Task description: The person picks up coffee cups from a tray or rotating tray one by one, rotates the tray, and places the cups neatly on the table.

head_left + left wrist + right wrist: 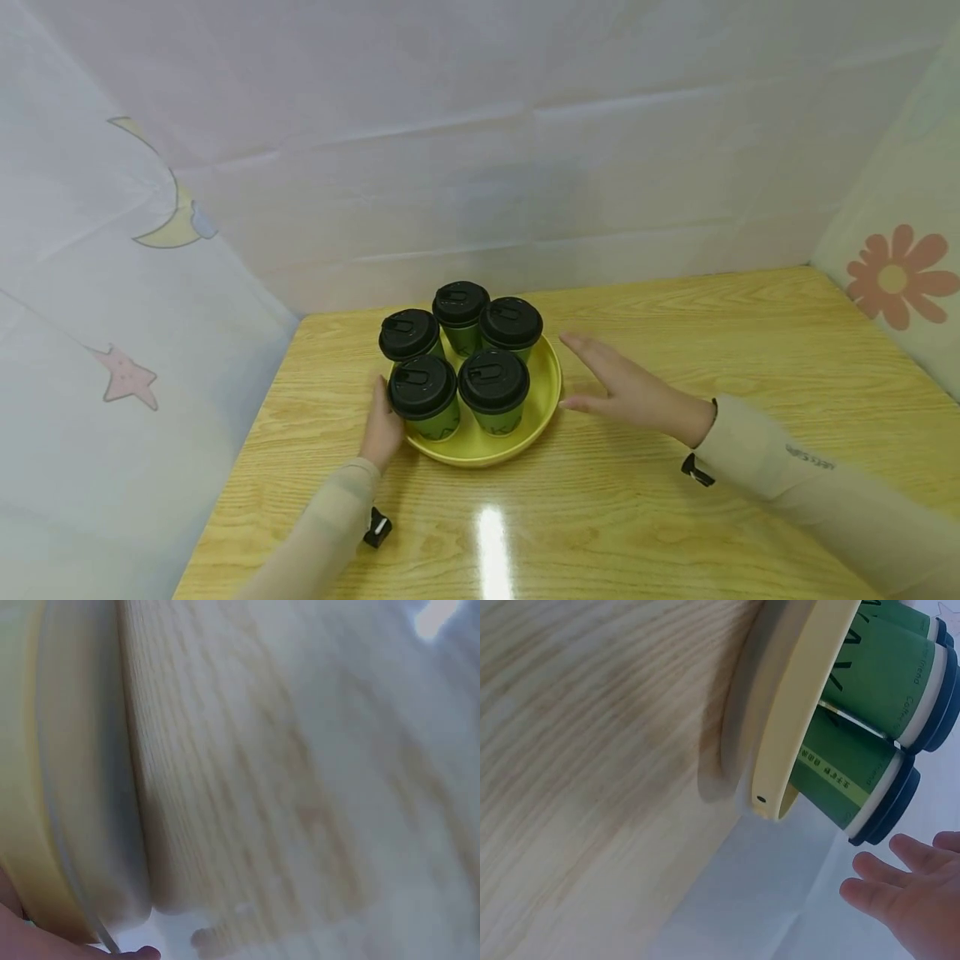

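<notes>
A round yellow tray (pixel 543 417) with a raised rim sits on the wooden table, carrying several green paper cups (pixel 498 422) with black lids. At the tray's left edge, my left hand (pixel 382 433) grips the rim; in the left wrist view its fingers (pixel 45 941) meet the tray wall (pixel 82 765), and part of the hand is out of frame. My right hand (pixel 637 396) is beside the tray's right edge, thumb and fingers spread, holding nothing. The right wrist view has its fingers (pixel 877 892) apart from the closest cup (pixel 840 769).
The wooden table (pixel 712 333) extends to the right and toward me. A pale cloth wall (pixel 450 208) stands close behind the tray, with more printed cloth at left and right. Light reflects off the tabletop in front of the tray.
</notes>
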Demonstrator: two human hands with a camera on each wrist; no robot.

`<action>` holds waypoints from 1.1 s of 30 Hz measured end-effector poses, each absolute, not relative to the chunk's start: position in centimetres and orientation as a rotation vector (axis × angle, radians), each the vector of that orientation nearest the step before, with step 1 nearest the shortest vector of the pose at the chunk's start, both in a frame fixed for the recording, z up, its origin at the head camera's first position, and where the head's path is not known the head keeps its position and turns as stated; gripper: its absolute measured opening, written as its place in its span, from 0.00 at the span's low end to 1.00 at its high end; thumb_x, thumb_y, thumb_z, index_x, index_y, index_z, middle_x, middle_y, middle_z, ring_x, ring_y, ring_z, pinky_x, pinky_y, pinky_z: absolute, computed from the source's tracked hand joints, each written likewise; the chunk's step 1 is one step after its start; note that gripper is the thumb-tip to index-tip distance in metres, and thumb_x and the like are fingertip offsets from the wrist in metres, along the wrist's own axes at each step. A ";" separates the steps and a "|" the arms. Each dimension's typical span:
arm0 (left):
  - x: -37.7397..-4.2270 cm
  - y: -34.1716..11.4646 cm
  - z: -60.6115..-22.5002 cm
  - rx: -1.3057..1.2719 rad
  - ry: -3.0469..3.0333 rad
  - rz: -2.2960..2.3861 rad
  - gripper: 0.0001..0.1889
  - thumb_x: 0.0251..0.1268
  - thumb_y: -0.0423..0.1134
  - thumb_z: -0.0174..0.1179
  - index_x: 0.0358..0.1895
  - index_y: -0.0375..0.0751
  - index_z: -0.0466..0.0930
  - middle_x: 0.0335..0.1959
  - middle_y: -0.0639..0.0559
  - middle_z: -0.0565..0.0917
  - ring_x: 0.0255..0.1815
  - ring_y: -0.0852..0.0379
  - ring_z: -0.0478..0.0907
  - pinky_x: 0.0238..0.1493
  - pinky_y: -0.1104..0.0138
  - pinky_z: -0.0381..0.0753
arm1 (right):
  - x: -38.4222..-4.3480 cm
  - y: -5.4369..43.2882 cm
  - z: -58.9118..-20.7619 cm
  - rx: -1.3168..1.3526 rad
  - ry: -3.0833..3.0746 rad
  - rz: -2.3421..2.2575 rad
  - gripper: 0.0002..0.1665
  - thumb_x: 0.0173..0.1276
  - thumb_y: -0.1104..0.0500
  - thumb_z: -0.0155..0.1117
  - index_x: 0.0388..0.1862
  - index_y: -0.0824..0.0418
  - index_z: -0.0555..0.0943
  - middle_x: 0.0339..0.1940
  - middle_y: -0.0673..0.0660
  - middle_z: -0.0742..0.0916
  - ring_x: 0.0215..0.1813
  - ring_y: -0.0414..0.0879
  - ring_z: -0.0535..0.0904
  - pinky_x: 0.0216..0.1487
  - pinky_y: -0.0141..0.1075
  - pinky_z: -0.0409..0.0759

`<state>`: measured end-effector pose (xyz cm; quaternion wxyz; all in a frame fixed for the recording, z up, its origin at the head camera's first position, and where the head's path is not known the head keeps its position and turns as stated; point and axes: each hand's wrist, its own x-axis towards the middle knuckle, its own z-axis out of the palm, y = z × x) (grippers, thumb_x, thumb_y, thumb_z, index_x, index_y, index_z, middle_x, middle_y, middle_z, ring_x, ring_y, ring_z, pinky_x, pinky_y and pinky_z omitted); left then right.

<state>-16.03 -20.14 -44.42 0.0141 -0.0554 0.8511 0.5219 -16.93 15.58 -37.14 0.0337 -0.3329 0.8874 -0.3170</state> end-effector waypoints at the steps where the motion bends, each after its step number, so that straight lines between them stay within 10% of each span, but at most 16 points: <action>1: -16.0 -20.1 -44.5 -0.174 2.654 1.628 0.32 0.74 0.27 0.34 0.74 0.22 0.31 0.75 0.26 0.37 0.76 0.34 0.34 0.74 0.47 0.36 | -16.9 15.5 -37.4 -1.017 2.725 -0.983 0.51 0.68 0.48 0.65 0.76 0.71 0.51 0.75 0.70 0.60 0.74 0.66 0.54 0.70 0.61 0.55; 33: -15.9 -19.5 -44.6 -0.124 2.733 1.499 0.32 0.79 0.34 0.35 0.73 0.20 0.31 0.74 0.24 0.40 0.75 0.32 0.40 0.74 0.46 0.42 | -15.4 11.2 -39.9 -0.850 2.536 -1.287 0.54 0.64 0.52 0.70 0.73 0.78 0.50 0.72 0.74 0.63 0.70 0.69 0.61 0.67 0.61 0.62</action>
